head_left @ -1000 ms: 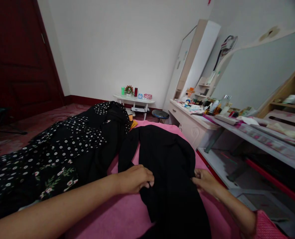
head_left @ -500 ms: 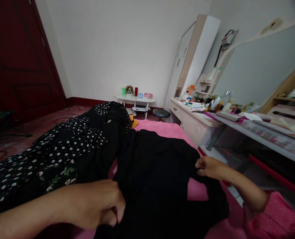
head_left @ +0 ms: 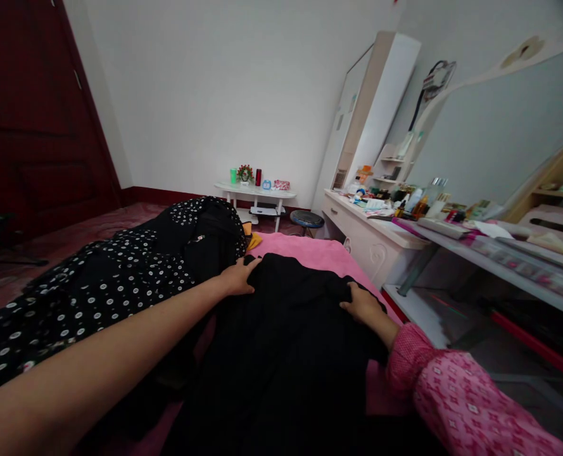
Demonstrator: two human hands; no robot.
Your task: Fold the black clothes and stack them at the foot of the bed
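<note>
And up goes the left hand (head_left: pixel 238 277), from low on the near side to the far left corner of the black garment (head_left: pixel 290 335), while the right hand (head_left: pixel 364 305) slides inward along its right side! From the head view, the garment lies spread on the pink cover (head_left: pixel 304 246), directly before the person. Left hand: thumb and fingers apart, resting on the cloth. Right hand: the same spread, touching near the far right corner. Just left sits the polka-dot clothing (head_left: pixel 120 278); beyond, a white surface (head_left: pixel 221 187) carries a green cup (head_left: pixel 233 175).
</note>
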